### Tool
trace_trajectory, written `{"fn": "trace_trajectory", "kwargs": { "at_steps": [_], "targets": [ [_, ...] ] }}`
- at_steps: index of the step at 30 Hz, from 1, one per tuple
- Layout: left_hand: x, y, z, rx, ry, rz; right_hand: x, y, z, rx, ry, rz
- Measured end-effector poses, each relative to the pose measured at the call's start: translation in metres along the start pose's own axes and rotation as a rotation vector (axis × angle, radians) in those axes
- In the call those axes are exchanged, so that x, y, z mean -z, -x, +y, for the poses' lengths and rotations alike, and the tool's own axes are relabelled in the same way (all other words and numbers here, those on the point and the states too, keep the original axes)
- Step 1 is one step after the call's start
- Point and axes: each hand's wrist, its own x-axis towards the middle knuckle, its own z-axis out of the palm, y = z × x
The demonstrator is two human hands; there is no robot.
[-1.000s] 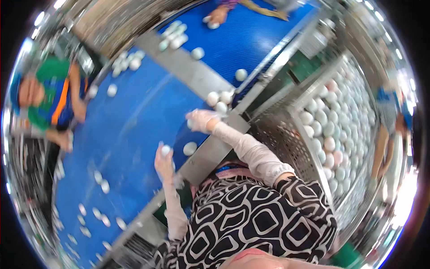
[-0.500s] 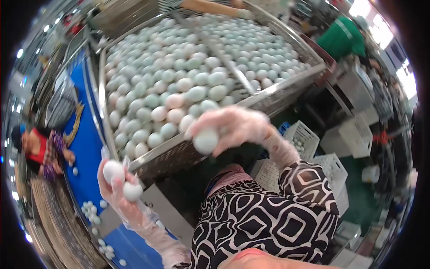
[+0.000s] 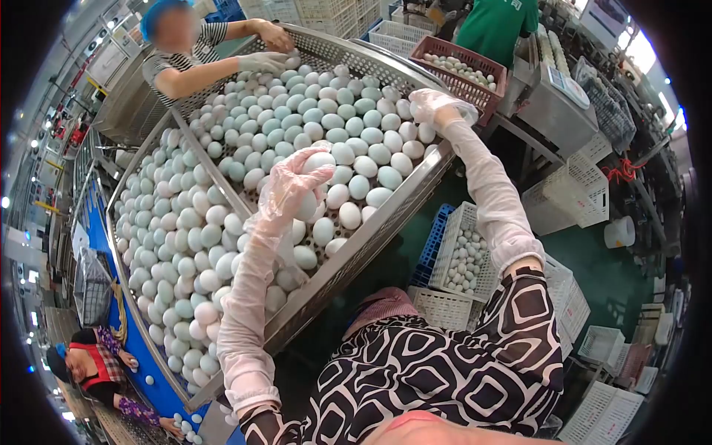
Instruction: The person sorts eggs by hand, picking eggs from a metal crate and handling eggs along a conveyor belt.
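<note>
Pale green and white eggs [image 3: 311,119] fill a perforated metal bin [image 3: 386,215], split by a metal divider [image 3: 215,167]. My left hand [image 3: 293,185], in a clear plastic glove, is over the bin's right section with its fingers curled round eggs; one egg [image 3: 319,162] shows at the fingertips and another lies at the palm. Gloved as well, my right hand [image 3: 437,107] reaches to the bin's far right edge, beside the eggs there. Its fingers are blurred, and whether they hold anything does not show.
Across the bin, a co-worker's gloved hand [image 3: 261,62] touches eggs. A red-brown crate [image 3: 463,74] of eggs stands at the right rim. White crates [image 3: 452,245] are below the bin. Another co-worker [image 3: 100,367] is by the blue belt [image 3: 141,371] at lower left.
The view has turned toward the right section. My left hand has moved from beside the belt to over the bin with eggs; my right hand has reached to the far right edge.
</note>
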Motion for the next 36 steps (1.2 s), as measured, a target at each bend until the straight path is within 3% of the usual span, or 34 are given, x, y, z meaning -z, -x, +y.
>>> {"fn": "trace_trajectory", "kwargs": {
  "at_steps": [3,4,8,10,12,15,16,19,21,23,25,26,30,33,35,36],
  "targets": [
    [-0.007,-0.037,-0.020,-0.049,-0.115,-0.009,-0.010,-0.025,-0.004,-0.037,0.114,-0.063],
    [-0.005,-0.049,-0.030,0.044,-0.203,-0.022,-0.014,-0.028,-0.004,0.007,0.129,0.005],
    [-0.009,-0.051,-0.041,0.218,-0.191,-0.025,-0.017,-0.046,0.000,0.038,0.208,-0.186],
    [-0.007,-0.050,-0.046,0.190,-0.147,-0.033,-0.074,-0.097,0.049,0.017,0.070,-0.156],
    [-0.002,-0.056,-0.062,0.103,-0.173,-0.007,-0.064,-0.089,0.042,-0.019,0.022,-0.211],
    [0.000,-0.057,-0.066,0.101,-0.253,0.002,-0.034,-0.054,0.010,-0.128,0.077,-0.137],
    [0.003,-0.058,-0.069,0.102,-0.274,0.001,-0.038,-0.059,0.006,-0.015,0.175,-0.174],
    [0.011,-0.067,-0.072,0.084,-0.333,0.005,-0.017,-0.033,-0.035,0.248,0.136,0.058],
    [0.007,-0.071,-0.077,0.083,-0.368,-0.012,-0.019,-0.010,-0.071,0.596,-0.098,-0.021],
    [0.005,-0.065,-0.082,0.107,-0.379,-0.013,-0.024,0.006,-0.114,0.631,-0.303,-0.376],
    [0.013,-0.063,-0.080,0.126,-0.366,0.025,-0.068,-0.007,-0.139,0.546,-0.083,-0.196],
    [0.016,-0.063,-0.080,0.133,-0.355,0.044,-0.088,-0.031,-0.147,0.600,0.054,-0.278],
    [0.025,-0.068,-0.093,0.080,-0.206,0.160,-0.024,0.006,-0.183,0.397,0.176,-0.362],
    [0.027,-0.060,-0.092,0.064,0.100,0.164,-0.018,0.018,-0.188,0.529,-0.351,-0.412],
    [0.029,-0.064,-0.106,-0.279,-0.021,0.100,-0.020,0.028,-0.179,0.590,-0.712,-0.457],
    [0.031,-0.062,-0.106,-0.248,0.000,0.068,-0.021,0.033,-0.175,0.612,-0.898,-0.476]
  ]
}}
